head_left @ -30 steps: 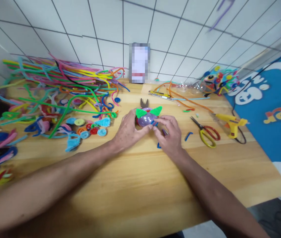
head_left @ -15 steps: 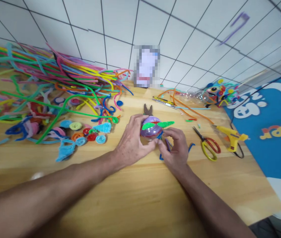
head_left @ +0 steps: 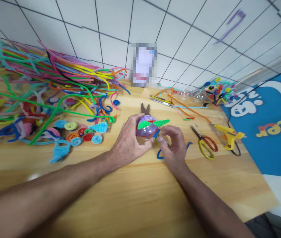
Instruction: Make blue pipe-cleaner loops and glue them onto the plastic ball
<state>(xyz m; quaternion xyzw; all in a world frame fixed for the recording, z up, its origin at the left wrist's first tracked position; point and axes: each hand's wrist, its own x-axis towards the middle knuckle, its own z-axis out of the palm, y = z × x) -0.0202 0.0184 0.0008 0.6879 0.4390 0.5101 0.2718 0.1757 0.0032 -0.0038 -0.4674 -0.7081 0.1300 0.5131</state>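
Observation:
A shiny purple ball (head_left: 146, 131), part see-through, is wrapped on top with purple pipe cleaner and bears two green leaf-shaped pieces (head_left: 161, 123). My left hand (head_left: 128, 140) is closed round its left side, thumb along the lower edge. A short blue bit (head_left: 156, 133) shows on the ball's right side. Just beside it is my right hand (head_left: 175, 143), fingers curled, thumb and forefinger slightly apart with nothing visible between them. A blue pipe cleaner (head_left: 188, 145) lies on the table, partly hidden under that hand. Brown forked pieces (head_left: 145, 108) stick up behind the ball.
Scissors (head_left: 205, 145) and a yellow glue gun (head_left: 228, 135) lie to the right. Bundled pipe cleaners (head_left: 63, 71) and coiled shapes (head_left: 76, 141) cover the left. A blurred phone (head_left: 144, 64) leans on the tiled wall; a cutter knife (head_left: 160, 99) lies near it.
The whole view has shifted slightly, so things appear a little further left. My right thumb and forefinger have drawn slightly away from the ball; my left hand keeps its hold.

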